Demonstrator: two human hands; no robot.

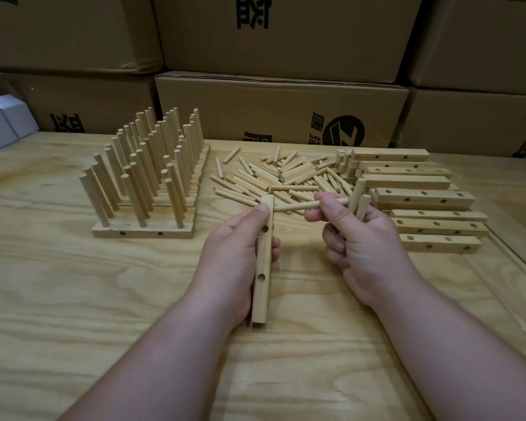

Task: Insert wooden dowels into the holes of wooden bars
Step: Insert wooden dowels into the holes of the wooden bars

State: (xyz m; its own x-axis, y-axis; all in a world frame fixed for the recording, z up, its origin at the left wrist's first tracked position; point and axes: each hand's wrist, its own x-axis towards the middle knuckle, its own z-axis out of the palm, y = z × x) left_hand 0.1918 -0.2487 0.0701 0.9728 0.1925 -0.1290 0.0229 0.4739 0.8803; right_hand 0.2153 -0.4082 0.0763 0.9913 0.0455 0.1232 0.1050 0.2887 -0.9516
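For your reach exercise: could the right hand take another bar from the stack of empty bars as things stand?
Probably not cleanly: the right hand already pinches one dowel and holds two spare dowels, though the stack of empty bars lies unobstructed beside it.

Dowel level, meeting upright bar

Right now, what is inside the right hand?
The right hand pinches one dowel pointed at the bar, with two spare dowels upright. Their lower ends are hidden.
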